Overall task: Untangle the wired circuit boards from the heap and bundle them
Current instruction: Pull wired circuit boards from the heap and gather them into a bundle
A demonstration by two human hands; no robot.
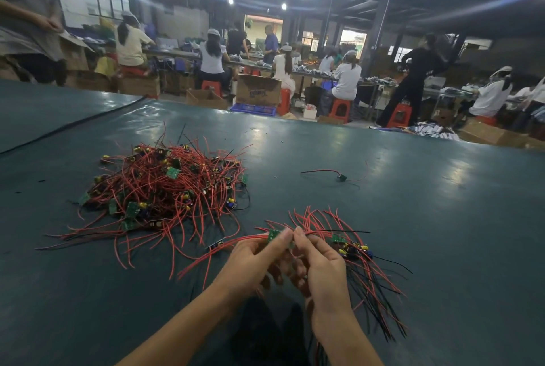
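Holding the small green circuit board [273, 234] pinched between left hand [256, 259] and right hand [323, 268] at lower centre, draw its red leads straight, then lay it on the red-and-black wire bundle [368, 277] at lower right, clear of the tangled red-wire heap [165, 188] at centre left.

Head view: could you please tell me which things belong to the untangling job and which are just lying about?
Job: tangled heap of wired circuit boards; green circuit board in hand; gathered bundle.
Lying about: black cable; cardboard box; red stool.
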